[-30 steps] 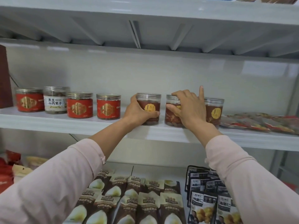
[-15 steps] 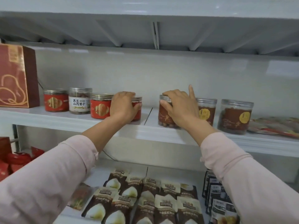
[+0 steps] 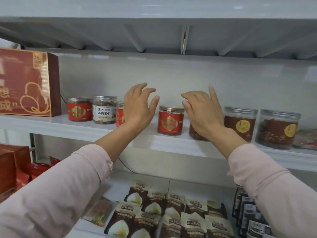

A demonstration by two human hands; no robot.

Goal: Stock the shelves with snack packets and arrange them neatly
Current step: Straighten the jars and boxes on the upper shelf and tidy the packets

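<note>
A row of clear snack jars stands on the white middle shelf (image 3: 171, 143). A red-labelled jar (image 3: 170, 120) sits alone between my hands. My left hand (image 3: 139, 107) hovers just left of it, fingers spread, holding nothing, and partly hides another red jar (image 3: 119, 114). My right hand (image 3: 202, 110) hovers to the right with loose fingers, in front of a brown-labelled jar (image 3: 195, 133). Two more brown jars (image 3: 240, 122) (image 3: 277, 129) stand further right. A red jar (image 3: 79, 109) and a white-labelled jar (image 3: 104, 109) stand at the left.
A large red gift box (image 3: 29, 83) stands at the shelf's left end. Flat packets (image 3: 307, 139) lie at its right end. The lower shelf holds brown snack packets (image 3: 163, 213), dark packets (image 3: 248, 213) and red boxes (image 3: 12, 169). Another shelf (image 3: 154, 9) overhangs closely.
Both hands have let go of the jars they held and lifted, fingers spreading. The red jar now stands free between them. The view shifted left.
</note>
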